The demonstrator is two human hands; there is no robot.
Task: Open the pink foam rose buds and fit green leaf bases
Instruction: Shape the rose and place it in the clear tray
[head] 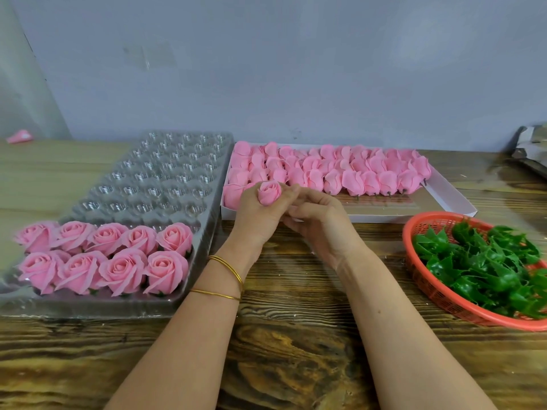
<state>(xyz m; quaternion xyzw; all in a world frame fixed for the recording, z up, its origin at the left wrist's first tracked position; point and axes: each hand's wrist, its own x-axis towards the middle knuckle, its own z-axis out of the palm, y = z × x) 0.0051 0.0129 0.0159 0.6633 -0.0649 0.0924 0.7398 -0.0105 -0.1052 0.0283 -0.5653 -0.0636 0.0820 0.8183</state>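
Table (296, 335) of dark-grained wood runs under everything in front of you, butting against a grey wall; on its left lies the clear plastic tray (165, 179), rows of round cups running back toward the wall; the two rows nearest you hold nine opened roses (103, 255), five behind and four in front, petals spread, with green showing beneath a few of them; just right of the tray, at the far side of the table, sits the flat white box (453, 199), its back part packed with closed pink buds (340, 170) lying on their sides, dark stubs pointing toward you; nearer you at the right edge stands the red mesh basket (438, 297), heaped with green leaf bases (485, 267); your forearms come up from the bottom of the view and meet over the table, between tray and basket and in front of the box's near left corner; your left hand (257, 220), two thin gold bangles (228, 270) on its wrist, is curled round one rose bud (269, 193) and holds it upright above the fist, its petals closed tight; your right hand (322, 223) is tucked against the left just below the bud, fingers bent inward, and whether they pinch the bud's base or only rest against your other hand cannot be told; far left by the wall lies a small pink scrap (20, 137).
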